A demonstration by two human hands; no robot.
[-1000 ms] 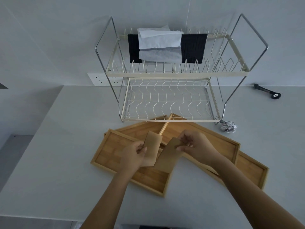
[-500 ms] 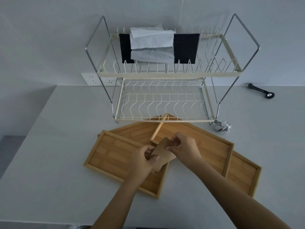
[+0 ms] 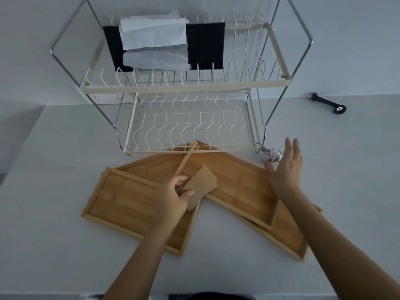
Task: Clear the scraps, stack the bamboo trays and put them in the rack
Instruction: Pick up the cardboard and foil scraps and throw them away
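Note:
Three bamboo trays lie overlapping on the white counter: a left tray point(image 3: 121, 198), a middle tray point(image 3: 240, 182) and a right tray point(image 3: 290, 232) partly under it. My left hand point(image 3: 171, 198) is shut on brown paper scraps point(image 3: 201, 185) above the left and middle trays. My right hand point(image 3: 285, 167) is open with spread fingers, hovering over the middle tray's right end, close to a crumpled foil ball point(image 3: 271, 155). The two-tier wire rack point(image 3: 186, 87) stands behind the trays; its lower tier point(image 3: 190, 128) is bare.
On the rack's upper tier hang a black cloth point(image 3: 205, 45) and white paper towels point(image 3: 153, 44). A black tool point(image 3: 329, 103) lies at the back right. A wall socket point(image 3: 108, 98) sits behind the rack's left leg. The counter's left edge falls away beside the left tray.
My right hand let go of the brown scraps and moved right toward the foil ball, opening. My left hand now holds the scraps alone. The camera has moved closer to the rack.

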